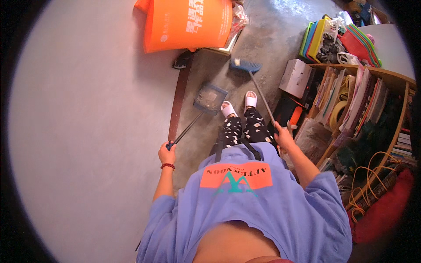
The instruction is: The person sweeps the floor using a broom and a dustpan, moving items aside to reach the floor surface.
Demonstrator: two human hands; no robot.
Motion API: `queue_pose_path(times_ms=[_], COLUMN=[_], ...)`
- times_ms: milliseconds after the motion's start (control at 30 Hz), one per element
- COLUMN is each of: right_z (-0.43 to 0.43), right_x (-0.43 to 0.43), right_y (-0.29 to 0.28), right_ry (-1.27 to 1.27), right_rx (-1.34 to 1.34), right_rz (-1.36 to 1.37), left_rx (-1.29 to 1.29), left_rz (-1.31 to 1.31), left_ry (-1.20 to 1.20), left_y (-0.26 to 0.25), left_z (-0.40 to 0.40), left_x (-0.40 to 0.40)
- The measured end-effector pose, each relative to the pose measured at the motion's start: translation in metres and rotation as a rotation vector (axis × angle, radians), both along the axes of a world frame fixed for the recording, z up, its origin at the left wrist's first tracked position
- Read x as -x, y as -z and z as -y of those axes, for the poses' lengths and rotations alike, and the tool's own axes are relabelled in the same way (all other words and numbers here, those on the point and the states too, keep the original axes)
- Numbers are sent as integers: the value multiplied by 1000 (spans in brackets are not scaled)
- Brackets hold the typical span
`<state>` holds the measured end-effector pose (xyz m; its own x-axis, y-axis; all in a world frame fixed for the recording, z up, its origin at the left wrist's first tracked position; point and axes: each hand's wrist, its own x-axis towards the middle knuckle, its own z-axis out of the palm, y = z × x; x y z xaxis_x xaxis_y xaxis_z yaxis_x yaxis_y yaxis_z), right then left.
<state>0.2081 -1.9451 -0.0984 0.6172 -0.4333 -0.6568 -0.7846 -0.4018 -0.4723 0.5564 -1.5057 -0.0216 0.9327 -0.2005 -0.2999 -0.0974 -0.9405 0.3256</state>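
My left hand (167, 153), with a red bead bracelet at the wrist, grips the dark handle of a long-handled dustpan (210, 98). The pan is blue-rimmed, lies on the floor in front of my feet and holds greyish debris. My right hand (283, 135) is closed around the pole of a broom. The broom's blue head (246, 65) is beyond my feet, to the right of the dustpan and apart from it, with a small pale thing at its left end. My white slippers (250, 99) stand between the two poles.
A pale wall (82, 125) with a dark red baseboard (180, 102) runs along the left. An orange bag (189, 26) stands ahead beside it. On the right are a wooden shelf (399, 121) of folders, a white box (296, 78), colourful plastic baskets (317, 37) and a looped orange cord (368, 174).
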Motion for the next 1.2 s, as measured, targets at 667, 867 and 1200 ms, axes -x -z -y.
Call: queue_pose_path(times_ms=[667, 867, 1200], right_z=[250, 3, -117], right_x=[-134, -53, -20], right_y=[81, 137, 89], right_ry=[844, 528, 810], right_rx=[-196, 484, -41], right_rz=[24, 373, 117], left_rx=[-22, 29, 63], left_rz=[-195, -185, -140], left_ry=[-243, -175, 132], left_y=[-73, -58, -10], left_z=[53, 15, -86], left_x=[8, 1, -27])
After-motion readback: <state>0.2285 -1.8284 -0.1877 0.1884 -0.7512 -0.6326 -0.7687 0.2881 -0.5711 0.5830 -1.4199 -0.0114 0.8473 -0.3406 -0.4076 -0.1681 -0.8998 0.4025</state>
